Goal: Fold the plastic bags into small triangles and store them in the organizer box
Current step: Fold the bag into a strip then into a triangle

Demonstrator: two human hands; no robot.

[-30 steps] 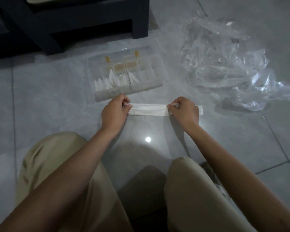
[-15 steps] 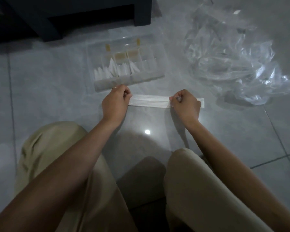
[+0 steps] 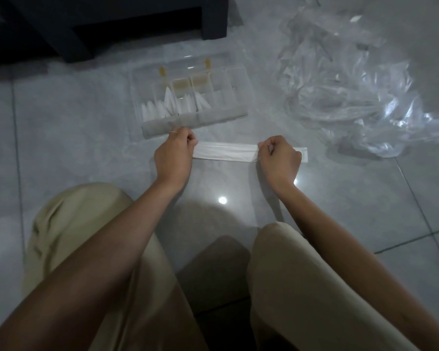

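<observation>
1. Currently the left hand (image 3: 174,154) has its fingers curled tight on the left end of the folded bag strip (image 3: 226,152), probably to keep it taut for creasing.
2. Just beyond it the clear organizer box (image 3: 213,121) sits open. White folded triangles (image 3: 169,102) stand in its left and middle compartments, and it is close for quick stowing.
3. The strip lies flat on the floor tile (image 3: 86,138) between the hands.
4. The right hand (image 3: 279,155) has its fingers curled and clamped on the strip, short of its right end.
5. A pile of loose clear bags (image 3: 352,97) waits well apart.
</observation>
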